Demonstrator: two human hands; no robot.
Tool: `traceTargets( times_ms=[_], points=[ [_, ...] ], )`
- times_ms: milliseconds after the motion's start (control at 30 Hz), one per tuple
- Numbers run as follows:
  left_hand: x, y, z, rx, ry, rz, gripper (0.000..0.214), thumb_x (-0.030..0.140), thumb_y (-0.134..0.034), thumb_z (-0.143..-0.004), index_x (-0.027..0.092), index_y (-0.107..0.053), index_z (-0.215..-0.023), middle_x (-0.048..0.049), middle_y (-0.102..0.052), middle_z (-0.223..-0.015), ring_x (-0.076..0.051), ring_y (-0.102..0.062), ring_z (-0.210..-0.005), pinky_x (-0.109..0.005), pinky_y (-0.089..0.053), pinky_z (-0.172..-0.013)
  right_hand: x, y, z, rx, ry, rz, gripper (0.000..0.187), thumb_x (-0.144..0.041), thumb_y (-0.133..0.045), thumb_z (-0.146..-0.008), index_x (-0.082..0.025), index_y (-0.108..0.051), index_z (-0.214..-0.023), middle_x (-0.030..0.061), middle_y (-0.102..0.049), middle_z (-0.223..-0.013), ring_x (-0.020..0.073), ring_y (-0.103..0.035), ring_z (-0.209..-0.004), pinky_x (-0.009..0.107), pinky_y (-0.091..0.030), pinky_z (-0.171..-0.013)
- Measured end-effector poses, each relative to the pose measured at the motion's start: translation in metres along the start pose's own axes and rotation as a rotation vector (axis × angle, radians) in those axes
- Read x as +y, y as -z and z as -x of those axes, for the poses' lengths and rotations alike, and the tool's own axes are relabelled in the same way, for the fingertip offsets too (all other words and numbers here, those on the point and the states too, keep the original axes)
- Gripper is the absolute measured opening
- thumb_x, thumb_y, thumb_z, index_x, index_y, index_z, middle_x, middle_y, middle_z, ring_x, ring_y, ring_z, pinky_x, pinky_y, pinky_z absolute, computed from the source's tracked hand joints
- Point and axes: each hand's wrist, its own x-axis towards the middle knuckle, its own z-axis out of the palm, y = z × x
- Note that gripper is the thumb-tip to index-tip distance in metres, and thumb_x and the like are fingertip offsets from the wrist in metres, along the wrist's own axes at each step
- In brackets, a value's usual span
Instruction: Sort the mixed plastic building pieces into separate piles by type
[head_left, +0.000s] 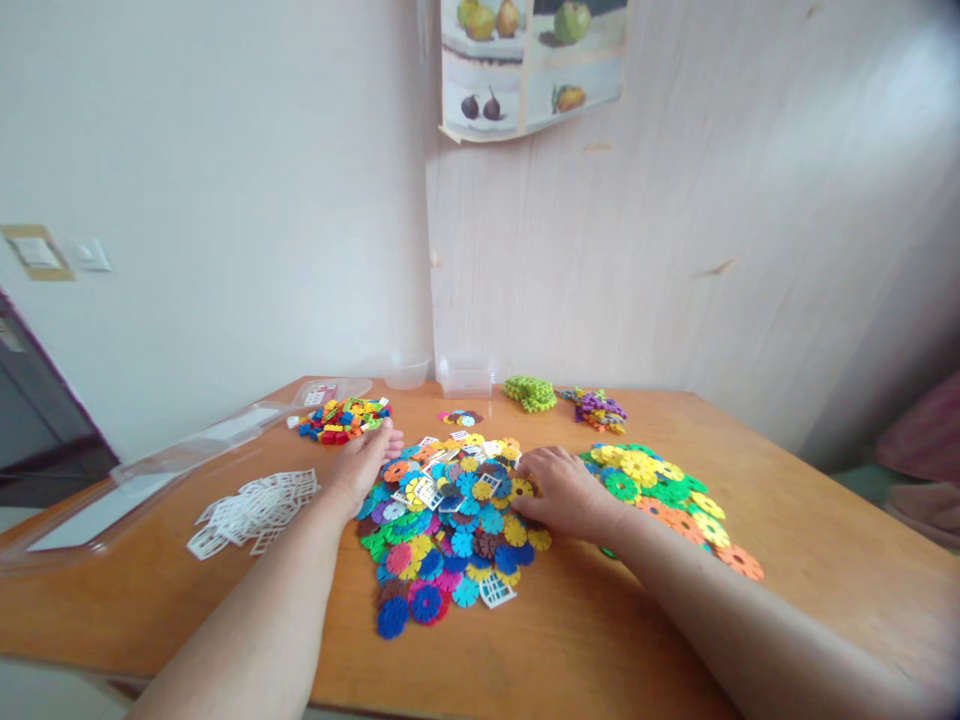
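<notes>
A heap of colourful notched plastic discs (463, 543) lies in the middle of the table, with small white lattice window pieces (496, 590) mixed in. My left hand (366, 462) is at the heap's far left edge, fingers stretched out, holding nothing that I can see. On the heap's right side rests my right hand (561, 484), its fingers bent and its thumb apart from them beside a yellow disc (521, 488). Right of that hand is a second pile of larger green, yellow and orange discs (637, 467). White lattice pieces (259, 508) form a pile left of my left forearm.
Small coloured blocks (341, 421) are heaped behind my left hand. Farther back stand clear plastic tubs (466, 377), green pieces (529, 394) and purple pieces (598, 409). Clear plastic lids (199, 440) line the table's left side. A wall (360, 200) rises behind the table.
</notes>
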Motion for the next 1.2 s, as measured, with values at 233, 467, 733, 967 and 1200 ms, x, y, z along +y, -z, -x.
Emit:
traceTargets(
  times_ms=[233,467,733,967,1200],
  points=[
    [0.001,0.000,0.000,0.015,0.002,0.006,0.062,0.069,-0.058,-0.073,0.012,-0.069,-0.095,-0.0141,-0.073,-0.092,-0.023,-0.068,-0.088,-0.037,-0.053,-0.085,0.001,0.000,0.000,0.056,-0.013,-0.103,0.021,-0.032,-0.066,-0.078,-0.019,-0.063,-0.094,0.0064,-0.065,-0.095,0.0213,-0.056,-0.094,0.030,-0.039,-0.082],
    [0.003,-0.001,0.001,0.020,0.007,0.006,0.063,0.069,-0.057,-0.074,0.011,-0.069,-0.095,-0.0148,-0.073,-0.092,-0.025,-0.068,-0.090,-0.039,-0.052,-0.086,0.000,0.004,0.000,0.095,-0.038,-0.315,0.009,-0.027,-0.058,-0.082,-0.019,-0.063,-0.083,0.0026,-0.067,-0.086,0.0167,-0.059,-0.081,0.026,-0.041,-0.073],
    [0.001,0.000,-0.001,0.006,0.004,0.001,0.063,0.069,-0.057,-0.073,0.011,-0.069,-0.095,-0.0152,-0.072,-0.093,-0.025,-0.068,-0.091,-0.039,-0.052,-0.085,0.027,0.025,-0.003,0.202,-0.169,-0.428,0.012,-0.031,-0.057,-0.079,-0.020,-0.058,-0.077,-0.0020,-0.061,-0.070,0.0125,-0.053,-0.064,0.024,-0.038,-0.059],
    [0.001,0.001,-0.001,0.000,0.005,0.005,0.063,0.069,-0.057,-0.073,0.012,-0.069,-0.094,-0.0149,-0.073,-0.094,-0.024,-0.068,-0.090,-0.038,-0.053,-0.085,0.069,0.056,0.007,0.334,-0.346,-0.529,0.021,-0.038,-0.058,-0.077,-0.019,-0.061,-0.083,-0.0038,-0.050,-0.063,0.0107,-0.043,-0.057,0.022,-0.035,-0.052],
    [0.006,0.000,0.003,0.012,0.001,0.011,0.065,0.071,-0.059,-0.071,0.012,-0.069,-0.095,-0.0151,-0.073,-0.094,-0.025,-0.068,-0.091,-0.039,-0.053,-0.085,0.106,0.067,0.020,0.321,-0.515,-0.338,0.017,-0.034,-0.058,-0.075,-0.018,-0.063,-0.078,-0.0020,-0.054,-0.060,0.0111,-0.046,-0.054,0.022,-0.034,-0.050]
  ],
)
